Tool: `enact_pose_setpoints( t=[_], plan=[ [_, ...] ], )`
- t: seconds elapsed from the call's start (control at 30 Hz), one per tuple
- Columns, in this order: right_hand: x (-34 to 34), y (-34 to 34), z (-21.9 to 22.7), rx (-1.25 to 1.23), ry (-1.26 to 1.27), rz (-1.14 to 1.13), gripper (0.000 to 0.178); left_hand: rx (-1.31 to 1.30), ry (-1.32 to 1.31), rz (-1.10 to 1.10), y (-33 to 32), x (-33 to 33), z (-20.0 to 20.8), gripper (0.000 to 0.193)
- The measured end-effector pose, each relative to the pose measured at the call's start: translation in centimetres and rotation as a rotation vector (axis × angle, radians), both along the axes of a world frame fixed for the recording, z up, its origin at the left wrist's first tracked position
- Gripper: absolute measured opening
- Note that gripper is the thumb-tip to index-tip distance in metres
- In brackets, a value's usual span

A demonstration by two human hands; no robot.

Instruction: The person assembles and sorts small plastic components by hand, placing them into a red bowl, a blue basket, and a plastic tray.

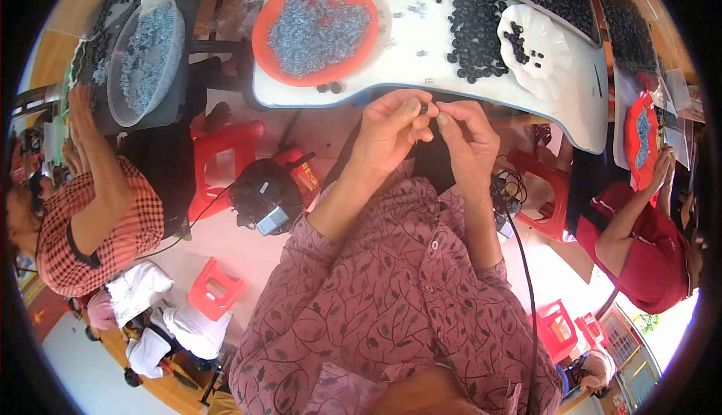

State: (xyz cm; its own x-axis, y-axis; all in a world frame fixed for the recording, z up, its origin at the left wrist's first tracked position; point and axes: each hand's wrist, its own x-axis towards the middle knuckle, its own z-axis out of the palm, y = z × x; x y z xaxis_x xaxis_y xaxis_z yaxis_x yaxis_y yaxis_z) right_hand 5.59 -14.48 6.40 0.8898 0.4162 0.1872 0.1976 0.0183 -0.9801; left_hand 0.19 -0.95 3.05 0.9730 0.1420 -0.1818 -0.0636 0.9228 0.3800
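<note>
Black, the small piece at the upper centre of the frame is clamped between thumb and finger of the left hand and is probably best steadied there, while the right hand is pinched together just beside it, contents indiscernible.

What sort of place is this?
Probably a small assembly workshop: small bluish pieces heaped on an orange plate, loose black round parts on the white table, and a person in a checked shirt beside a bowl of similar pieces.
</note>
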Motion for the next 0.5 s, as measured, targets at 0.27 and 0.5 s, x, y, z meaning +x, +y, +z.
enact_pose_setpoints(
  t=[0.27, 0.5],
  plan=[
    [-0.11, -0.39, -0.09, 0.0, 0.01, -0.003, 0.015, 0.058, 0.007, 0.036, -0.23, 0.31, 0.04, 0.022],
    [0.0, -0.83, -0.36, 0.002, 0.051, -0.031, 0.015, 0.071, -0.01, 0.021, -0.4, 0.47, 0.57, 0.018]
  ],
)
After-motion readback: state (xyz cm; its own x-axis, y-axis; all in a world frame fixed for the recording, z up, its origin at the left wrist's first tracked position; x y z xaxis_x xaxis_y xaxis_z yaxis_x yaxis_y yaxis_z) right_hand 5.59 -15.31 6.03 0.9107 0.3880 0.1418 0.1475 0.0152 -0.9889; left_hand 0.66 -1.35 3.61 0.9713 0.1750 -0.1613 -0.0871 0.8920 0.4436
